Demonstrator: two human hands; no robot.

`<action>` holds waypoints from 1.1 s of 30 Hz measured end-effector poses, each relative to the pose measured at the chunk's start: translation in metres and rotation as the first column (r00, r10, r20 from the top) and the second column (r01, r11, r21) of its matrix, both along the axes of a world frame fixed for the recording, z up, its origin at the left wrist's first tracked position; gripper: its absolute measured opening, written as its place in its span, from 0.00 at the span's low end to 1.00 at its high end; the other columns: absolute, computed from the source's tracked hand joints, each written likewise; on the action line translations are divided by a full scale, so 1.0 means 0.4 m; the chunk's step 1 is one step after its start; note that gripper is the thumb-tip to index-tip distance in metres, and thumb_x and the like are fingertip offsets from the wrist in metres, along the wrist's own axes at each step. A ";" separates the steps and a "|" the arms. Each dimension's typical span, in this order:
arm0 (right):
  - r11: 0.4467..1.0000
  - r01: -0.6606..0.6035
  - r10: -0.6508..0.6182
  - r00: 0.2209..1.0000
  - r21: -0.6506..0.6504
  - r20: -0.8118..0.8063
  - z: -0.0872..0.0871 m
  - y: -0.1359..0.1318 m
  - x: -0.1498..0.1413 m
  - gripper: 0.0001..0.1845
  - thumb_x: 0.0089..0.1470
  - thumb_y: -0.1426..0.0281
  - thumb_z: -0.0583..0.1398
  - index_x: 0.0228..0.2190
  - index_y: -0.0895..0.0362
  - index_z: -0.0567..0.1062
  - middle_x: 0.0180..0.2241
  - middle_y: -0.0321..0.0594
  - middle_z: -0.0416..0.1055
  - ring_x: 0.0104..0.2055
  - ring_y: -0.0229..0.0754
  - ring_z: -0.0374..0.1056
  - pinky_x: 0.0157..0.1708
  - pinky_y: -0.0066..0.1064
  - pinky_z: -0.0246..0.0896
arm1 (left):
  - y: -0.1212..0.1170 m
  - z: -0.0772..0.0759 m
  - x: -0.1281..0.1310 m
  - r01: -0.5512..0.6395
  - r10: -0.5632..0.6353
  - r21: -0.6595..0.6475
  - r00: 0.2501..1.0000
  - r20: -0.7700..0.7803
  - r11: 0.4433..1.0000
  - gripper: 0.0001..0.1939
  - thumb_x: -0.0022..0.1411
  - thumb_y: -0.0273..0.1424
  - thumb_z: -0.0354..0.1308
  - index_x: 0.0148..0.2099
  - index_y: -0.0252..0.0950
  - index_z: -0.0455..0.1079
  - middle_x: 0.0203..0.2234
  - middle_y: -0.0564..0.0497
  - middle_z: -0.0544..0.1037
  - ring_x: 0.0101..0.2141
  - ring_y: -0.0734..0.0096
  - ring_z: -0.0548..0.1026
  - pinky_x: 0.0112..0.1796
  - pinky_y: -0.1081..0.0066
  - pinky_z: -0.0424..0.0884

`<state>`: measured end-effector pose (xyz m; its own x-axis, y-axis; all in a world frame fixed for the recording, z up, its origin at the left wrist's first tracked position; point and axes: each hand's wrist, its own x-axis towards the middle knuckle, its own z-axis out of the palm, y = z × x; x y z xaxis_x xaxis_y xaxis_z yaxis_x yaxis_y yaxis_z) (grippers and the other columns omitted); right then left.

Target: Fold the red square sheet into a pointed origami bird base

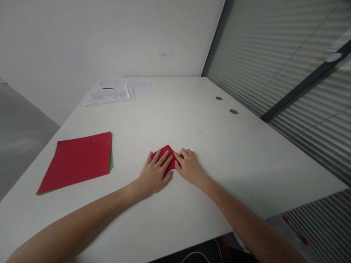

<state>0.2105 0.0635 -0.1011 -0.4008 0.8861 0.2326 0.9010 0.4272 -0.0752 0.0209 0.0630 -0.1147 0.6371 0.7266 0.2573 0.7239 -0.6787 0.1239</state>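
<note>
A small piece of folded red paper (pixel 168 148) lies on the white table, its pointed top facing away from me. Spread over its left part, my left hand (pixel 156 173) presses it down with the fingers apart and flat. At the paper's right edge, my right hand (pixel 189 166) has its thumb and fingers closed together on the corner. Both hands hide much of the paper, so the folds beneath them do not show.
To the left lies a stack of red paper sheets (pixel 79 159) with green sheets (pixel 111 160) under it. Handwritten papers (pixel 108 95) and a dark pen (pixel 108 88) are at the far left. Two round holes (pixel 234 111) pierce the table near the blinds (pixel 263 65) on the right.
</note>
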 end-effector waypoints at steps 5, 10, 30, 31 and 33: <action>1.000 0.004 -0.004 0.999 0.000 0.039 0.012 0.001 -0.011 0.18 0.62 0.68 0.53 0.50 0.62 0.72 0.39 0.49 0.68 0.42 0.50 0.61 0.44 0.41 0.54 | 0.000 0.006 0.002 0.002 -0.001 -0.008 0.999 0.037 1.000 0.29 0.65 0.39 0.51 0.66 0.35 0.58 0.63 0.40 0.63 0.63 0.45 0.59 0.61 0.40 0.49; 1.000 0.009 -0.009 0.998 0.007 0.065 0.018 0.003 -0.022 0.18 0.62 0.64 0.55 0.49 0.61 0.72 0.40 0.50 0.68 0.43 0.51 0.60 0.43 0.41 0.54 | 0.003 0.007 0.004 0.043 -0.041 -0.029 0.997 0.071 0.999 0.28 0.65 0.37 0.51 0.65 0.30 0.60 0.63 0.37 0.62 0.64 0.49 0.57 0.62 0.46 0.53; 0.997 0.022 -0.031 0.991 0.075 0.127 -0.004 -0.098 0.109 0.24 0.63 0.58 0.54 0.47 0.66 0.74 0.38 0.52 0.70 0.41 0.52 0.61 0.42 0.42 0.58 | 0.005 -0.003 0.002 0.028 -0.026 -0.041 0.999 0.035 0.999 0.32 0.67 0.39 0.48 0.67 0.24 0.54 0.64 0.32 0.59 0.64 0.46 0.56 0.61 0.47 0.55; 0.997 0.023 -0.032 0.991 0.071 0.134 -0.001 -0.097 0.112 0.23 0.62 0.59 0.55 0.47 0.66 0.74 0.37 0.52 0.70 0.41 0.51 0.61 0.42 0.41 0.58 | 0.005 -0.003 0.002 0.028 -0.026 -0.047 0.999 0.033 0.999 0.33 0.67 0.39 0.48 0.67 0.23 0.53 0.64 0.32 0.59 0.64 0.47 0.56 0.61 0.48 0.56; 0.999 0.028 -0.035 0.988 0.046 0.153 0.010 -0.090 0.112 0.20 0.62 0.60 0.56 0.44 0.65 0.76 0.36 0.50 0.70 0.39 0.50 0.62 0.40 0.40 0.58 | 0.005 -0.004 0.002 0.028 -0.027 -0.052 0.999 0.024 0.998 0.34 0.67 0.39 0.48 0.66 0.20 0.53 0.64 0.30 0.58 0.65 0.47 0.55 0.62 0.50 0.56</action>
<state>0.2552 0.0276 -0.0972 -0.4066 0.8892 0.2096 0.9135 0.3982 0.0831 0.0217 0.0650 -0.1164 0.6511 0.7219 0.2344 0.7018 -0.6902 0.1763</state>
